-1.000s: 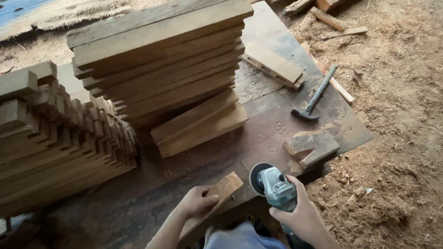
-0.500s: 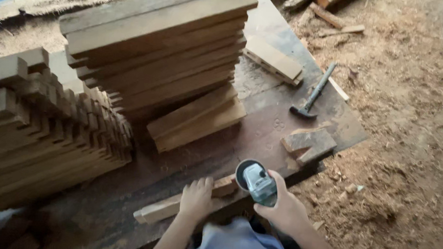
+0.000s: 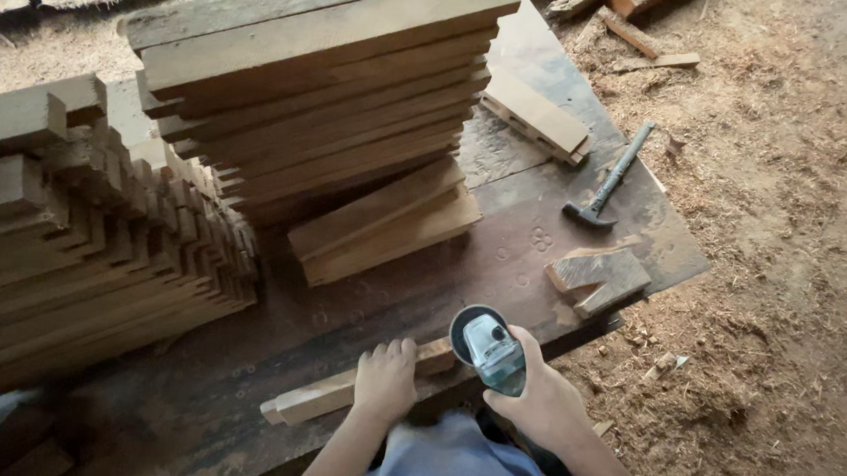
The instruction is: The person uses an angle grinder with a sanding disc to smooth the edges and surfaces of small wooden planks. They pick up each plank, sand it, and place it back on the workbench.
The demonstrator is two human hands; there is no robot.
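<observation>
The narrow pale wooden strip [image 3: 341,389] lies along the near edge of the dark board surface [image 3: 499,260], just in front of me. My left hand [image 3: 385,379] presses flat on it, pinning it. My right hand [image 3: 540,397] grips the small teal angle grinder [image 3: 491,350], disc guard at the strip's right end. Stacked planks [image 3: 306,90] and a hammer [image 3: 605,179] sit well back.
</observation>
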